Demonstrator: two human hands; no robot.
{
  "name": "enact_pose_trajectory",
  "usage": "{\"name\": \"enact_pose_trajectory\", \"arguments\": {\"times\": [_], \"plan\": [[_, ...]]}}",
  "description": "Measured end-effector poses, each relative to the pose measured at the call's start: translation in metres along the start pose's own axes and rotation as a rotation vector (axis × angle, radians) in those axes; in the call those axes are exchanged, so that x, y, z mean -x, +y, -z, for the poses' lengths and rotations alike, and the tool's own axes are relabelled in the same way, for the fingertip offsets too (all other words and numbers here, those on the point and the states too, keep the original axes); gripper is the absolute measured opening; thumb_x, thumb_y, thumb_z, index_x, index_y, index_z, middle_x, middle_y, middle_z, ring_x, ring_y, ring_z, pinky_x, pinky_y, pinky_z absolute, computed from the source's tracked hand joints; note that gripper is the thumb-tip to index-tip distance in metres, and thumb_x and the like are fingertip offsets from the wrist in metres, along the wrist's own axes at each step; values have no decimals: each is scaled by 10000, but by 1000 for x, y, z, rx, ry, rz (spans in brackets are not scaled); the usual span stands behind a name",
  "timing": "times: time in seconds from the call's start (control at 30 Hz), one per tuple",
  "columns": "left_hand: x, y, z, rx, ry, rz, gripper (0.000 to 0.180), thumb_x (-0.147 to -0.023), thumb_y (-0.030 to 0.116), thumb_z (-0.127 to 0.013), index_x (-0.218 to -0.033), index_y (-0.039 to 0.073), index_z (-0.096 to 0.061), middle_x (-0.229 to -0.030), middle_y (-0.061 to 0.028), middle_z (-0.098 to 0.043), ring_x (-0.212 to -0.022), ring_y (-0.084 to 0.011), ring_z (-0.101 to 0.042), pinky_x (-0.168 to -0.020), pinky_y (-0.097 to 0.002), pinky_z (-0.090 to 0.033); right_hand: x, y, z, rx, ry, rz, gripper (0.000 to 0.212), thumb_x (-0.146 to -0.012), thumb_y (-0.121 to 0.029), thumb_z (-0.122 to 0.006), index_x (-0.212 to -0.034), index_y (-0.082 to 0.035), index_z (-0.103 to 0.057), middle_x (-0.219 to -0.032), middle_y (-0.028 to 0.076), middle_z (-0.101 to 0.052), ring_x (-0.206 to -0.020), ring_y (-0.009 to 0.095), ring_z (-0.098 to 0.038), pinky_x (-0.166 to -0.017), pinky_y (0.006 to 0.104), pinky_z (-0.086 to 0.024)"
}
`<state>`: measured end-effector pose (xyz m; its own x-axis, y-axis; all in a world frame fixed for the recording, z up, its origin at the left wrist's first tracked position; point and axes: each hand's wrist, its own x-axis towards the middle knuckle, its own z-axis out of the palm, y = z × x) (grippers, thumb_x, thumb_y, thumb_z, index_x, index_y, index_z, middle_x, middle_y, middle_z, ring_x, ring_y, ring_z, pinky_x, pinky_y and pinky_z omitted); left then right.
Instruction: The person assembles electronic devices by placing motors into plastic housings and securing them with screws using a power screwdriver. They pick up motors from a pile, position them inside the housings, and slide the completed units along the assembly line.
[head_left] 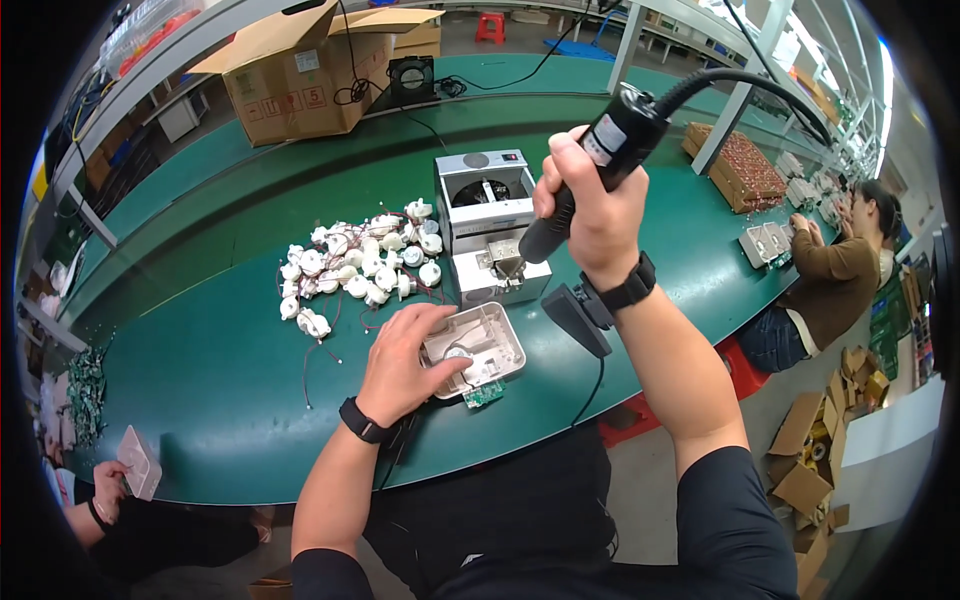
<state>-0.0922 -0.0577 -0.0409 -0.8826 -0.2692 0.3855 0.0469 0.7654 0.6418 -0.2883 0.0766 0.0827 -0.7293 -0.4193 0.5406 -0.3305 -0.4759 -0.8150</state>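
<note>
The right hand [598, 205] is closed around a black driver [627, 128], raised well above the bench [250, 400]. The driver's cable [745, 78] runs off from its upper end, away to the right of the hand. Its nose points down and leftward, over the front of a grey machine [487, 228]; contact between them cannot be determined.

The left hand [405, 362] is spread, thumb and fingers well apart, over the left side of an open pale case [505, 352]. The thumb reaches across the case interior. The case lies on the bench under this hand, below and left of the right hand. A green circuit board [485, 394] sits at the case's near edge, just right of the left thumb.

A heap of white parts [370, 262] with dark wires lies beyond the left hand. A black stand [577, 320] is just beside the right wrist, on its left. Both wrists carry black bands.

Far left of the left hand, another person's hand [110, 484] holds a pale shell [142, 466]. Well to the right of the right hand, a co-worker [838, 265] sits at the bench.
</note>
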Motion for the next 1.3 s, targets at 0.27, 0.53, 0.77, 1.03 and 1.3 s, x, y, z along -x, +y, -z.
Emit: {"name": "enact_pose_trajectory", "arguments": {"times": [0.27,0.53,0.77,1.03,1.3], "plan": [[9,-21,-7,173,17,194,585,-745,177,-833,-1268,46,-607,-1202,-140,-639,-1126,-301,-622,-964,-387,-503,3,9,-11,130,-17,-153,180,-927,-163,-662,-971,-20,-562,-663,56,-553,-505,167,-550,-503,309,-466],[6,-33,-11,252,-52,202,564,-772,203,-822,-1265,44,-601,-1187,-156,-664,-1077,-344,-651,-927,-408,-518,67,2,-35,-38,-105,-210,206,-922,-126,-616,-1041,-34,-475,-671,72,-540,-504,179,-531,-508,333,-480],[6,-31,-11,291,-47,205,561,-766,210,-826,-1261,54,-611,-1185,-153,-667,-1076,-344,-651,-923,-407,-520,80,37,-38,18,-184,-169,217,-900,-103,-616,-1035,-21,-467,-692,90,-560,-525,177,-557,-518,332,-489],[8,-32,-10,286,-38,209,569,-761,214,-827,-1266,59,-614,-1194,-155,-666,-1070,-341,-656,-919,-404,-523,76,39,-56,77,-209,-215,221,-880,-55,-649,-1028,-10,-490,-709,78,-580,-532,158,-584,-509,297,-485],[12,-34,-12,260,-39,212,577,-762,236,-831,-1269,65,-614,-1187,-153,-673,-1075,-339,-656,-925,-402,-524,76,34,-51,75,-222,-166,215,-896,-68,-639,-1045,-6,-497,-701,68,-561,-518,162,-578,-496,303,-487]]}}
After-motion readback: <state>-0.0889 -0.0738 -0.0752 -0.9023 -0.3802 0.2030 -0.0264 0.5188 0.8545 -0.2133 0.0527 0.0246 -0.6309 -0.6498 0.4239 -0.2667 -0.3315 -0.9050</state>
